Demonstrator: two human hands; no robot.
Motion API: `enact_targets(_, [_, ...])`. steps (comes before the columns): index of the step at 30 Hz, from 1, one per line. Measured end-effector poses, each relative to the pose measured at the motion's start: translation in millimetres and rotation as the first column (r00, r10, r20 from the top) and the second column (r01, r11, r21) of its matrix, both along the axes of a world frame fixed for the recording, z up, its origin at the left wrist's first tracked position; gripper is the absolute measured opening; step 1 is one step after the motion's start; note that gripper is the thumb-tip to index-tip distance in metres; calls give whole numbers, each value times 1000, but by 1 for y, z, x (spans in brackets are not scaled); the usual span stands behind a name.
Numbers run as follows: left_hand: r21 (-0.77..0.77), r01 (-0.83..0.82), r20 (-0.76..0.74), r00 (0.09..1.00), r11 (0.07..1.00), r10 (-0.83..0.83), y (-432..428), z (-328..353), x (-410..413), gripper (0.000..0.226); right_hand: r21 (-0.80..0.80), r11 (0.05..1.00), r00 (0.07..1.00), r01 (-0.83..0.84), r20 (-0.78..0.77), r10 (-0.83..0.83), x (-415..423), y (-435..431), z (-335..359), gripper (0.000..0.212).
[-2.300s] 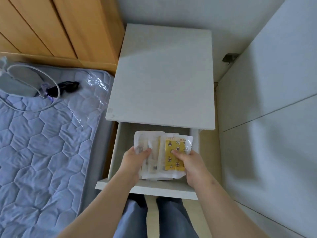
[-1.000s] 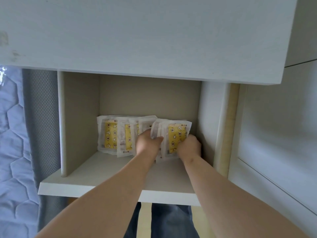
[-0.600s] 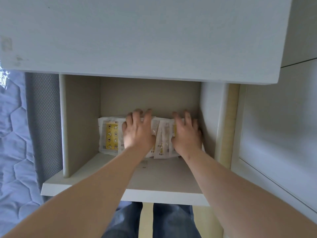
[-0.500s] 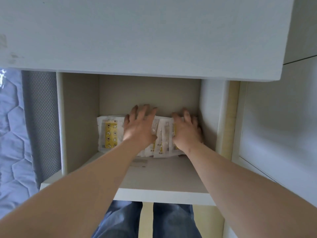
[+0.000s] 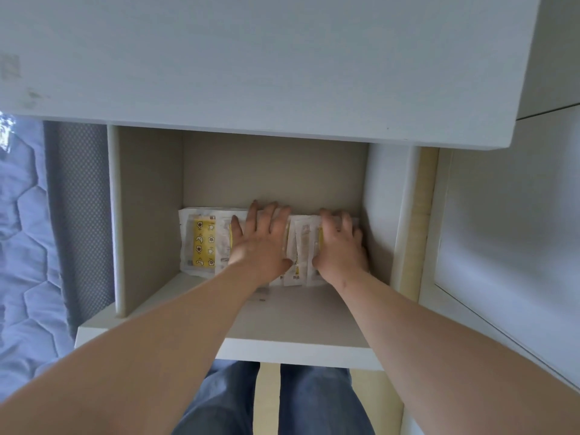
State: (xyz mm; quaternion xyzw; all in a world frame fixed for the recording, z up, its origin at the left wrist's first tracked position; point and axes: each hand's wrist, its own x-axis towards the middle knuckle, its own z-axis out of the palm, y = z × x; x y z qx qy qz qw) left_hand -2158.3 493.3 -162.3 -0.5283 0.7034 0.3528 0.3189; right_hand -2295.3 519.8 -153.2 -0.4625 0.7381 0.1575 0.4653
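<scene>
Head view, the only one going. Centre of frame: row of thin white plastic-wrapped packets with yellow printed cards inside (image 5: 201, 243), standing on edge and leaning on the back wall of the open white wooden drawer (image 5: 298, 353). Left hand (image 5: 260, 243) laid flat on the middle of the row, fingers straight and a bit spread, not curled round anything. Right hand (image 5: 340, 246) just beside it at the right end, same deal: palm on the wrappers, fingers slightly apart, tips reaching about to the top edge, gripping nothing. Leftmost packet uncovered, yellow card facing out.

Handling guess: very light, a bit floppy, slick film wrap, so likely to slide over each other, fan out or flop forward without a hand on them. Probably not fragile, though contents too small to make out. Better to pinch a bunch by the top edge, or squeeze the row from both ends, than to paw at one flat face.

Elsewhere: big white nightstand top (image 5: 251, 58) across the upper half, blue quilted mattress (image 5: 22, 246) at the left edge, blue jeans (image 5: 314, 403) at the bottom.
</scene>
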Motion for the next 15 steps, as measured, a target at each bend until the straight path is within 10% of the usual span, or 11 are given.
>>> enact_targets(15, [-136,-232,-267,945,963,190,-43,157,22,65,-121,911,918,394,11,-396,18,3,158,73])
